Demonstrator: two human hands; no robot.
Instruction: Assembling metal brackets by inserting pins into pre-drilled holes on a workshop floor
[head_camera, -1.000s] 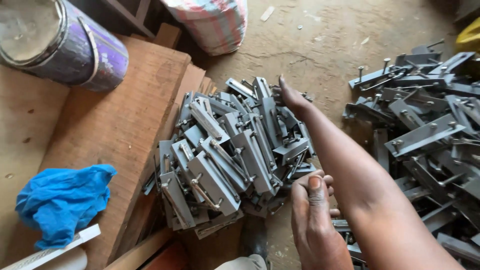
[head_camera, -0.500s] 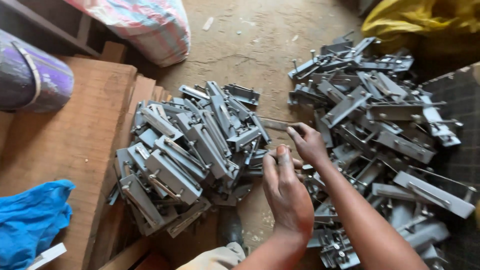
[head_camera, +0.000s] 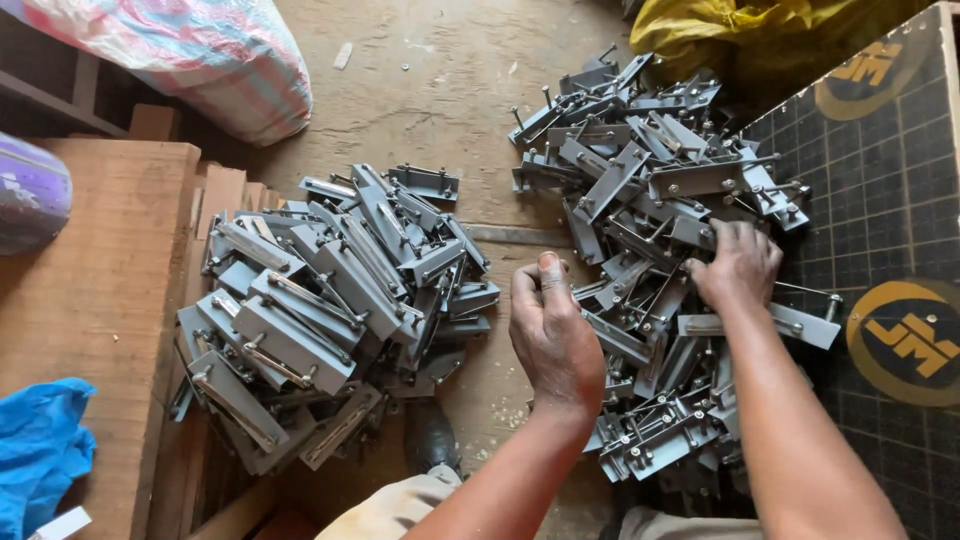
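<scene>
**Sorting metal brackets: both hands at the right-hand pile**

Floor (head_camera: 440, 90): dusty concrete, fills frame centre. Wooden boards (head_camera: 90, 290) at left edge; dark gridded mat (head_camera: 880, 200) at right edge.

Two heaps of grey metal brackets. Left pile (head_camera: 320, 300), centre-left, lies partly on the boards, pieces roughly aligned. Right pile (head_camera: 650, 240), centre-right, is looser, with bolts sticking out, and spills onto the mat.

Left hand (head_camera: 555, 335), mid-frame: fingers curled closed at the right pile's left edge; whether it grips a bracket, cannot tell. Right hand (head_camera: 740, 262): fingers bent down into the right pile, touching brackets; grip not clear.

Judgement: picking from the loose pile is the step in hand. The next move calls for freeing one bracket from tangled bolts.
</scene>
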